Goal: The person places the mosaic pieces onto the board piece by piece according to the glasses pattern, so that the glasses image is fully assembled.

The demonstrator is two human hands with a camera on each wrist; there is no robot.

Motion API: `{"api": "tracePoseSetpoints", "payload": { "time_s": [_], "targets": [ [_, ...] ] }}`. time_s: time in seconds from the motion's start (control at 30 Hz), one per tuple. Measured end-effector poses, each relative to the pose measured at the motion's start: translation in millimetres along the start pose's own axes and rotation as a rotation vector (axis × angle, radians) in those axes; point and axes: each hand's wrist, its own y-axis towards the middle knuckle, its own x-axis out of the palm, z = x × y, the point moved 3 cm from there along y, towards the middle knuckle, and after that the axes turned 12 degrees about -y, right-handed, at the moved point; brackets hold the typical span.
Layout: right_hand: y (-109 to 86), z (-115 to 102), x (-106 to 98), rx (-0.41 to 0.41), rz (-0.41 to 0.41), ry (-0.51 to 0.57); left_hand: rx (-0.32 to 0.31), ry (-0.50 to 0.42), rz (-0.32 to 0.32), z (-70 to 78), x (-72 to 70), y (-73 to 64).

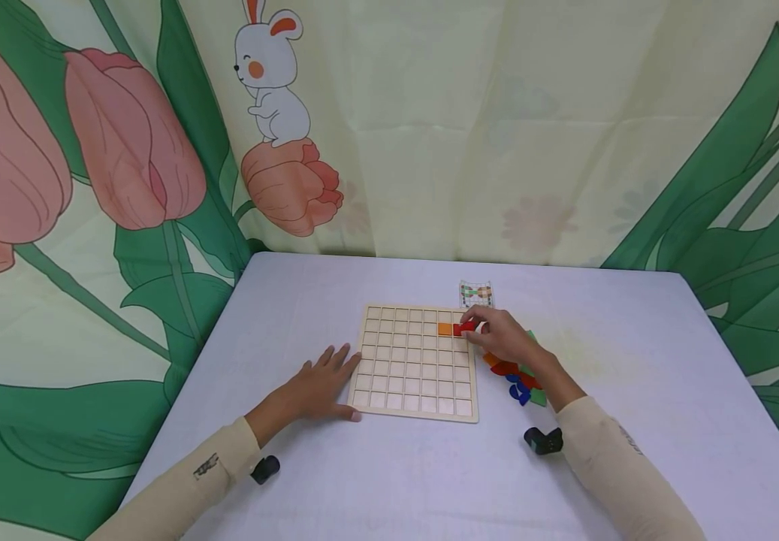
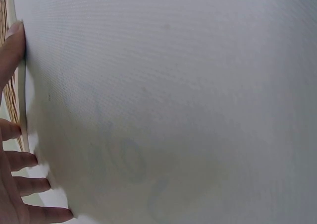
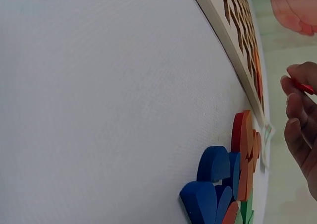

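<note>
A wooden grid board lies on the table, with an orange tile and a red tile side by side in its second row from the back. Above the board's back right part, my right hand pinches a small red tile between thumb and fingertips, raised off the board in the right wrist view. My left hand is spread flat at the board's left side, its thumb by the front corner and its fingertips along the edge.
Right of the board, partly under my right forearm, lies a loose pile of blue, red, orange and green blocks. A small printed pattern card sits behind the board. A floral curtain hangs beyond the table's back edge.
</note>
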Motion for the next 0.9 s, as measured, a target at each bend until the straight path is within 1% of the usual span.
{"api": "tracePoseSetpoints", "payload": {
  "time_s": [0.2, 0.33, 0.53, 0.77, 0.9],
  "targets": [
    [1.8, -3.0, 4.9, -0.052, 0.004, -0.001, 0.000, 0.006, 0.000, -0.8, 0.8, 0.9],
    [4.4, -3.9, 8.4, -0.072, 0.000, 0.026, -0.002, 0.002, -0.003, -0.4, -0.6, 0.2],
    [7.7, -4.8, 12.4, -0.063, -0.013, 0.069, -0.006, -0.008, -0.011, 1.2, -3.3, -1.9],
    [12.6, -6.3, 17.3, -0.041, -0.062, 0.117, -0.005, -0.020, -0.012, 2.4, -4.2, -2.3],
    [14.9, -6.2, 20.7, -0.048, -0.067, 0.120, -0.008, -0.016, -0.014, 3.3, -4.1, -2.5]
  ]
}}
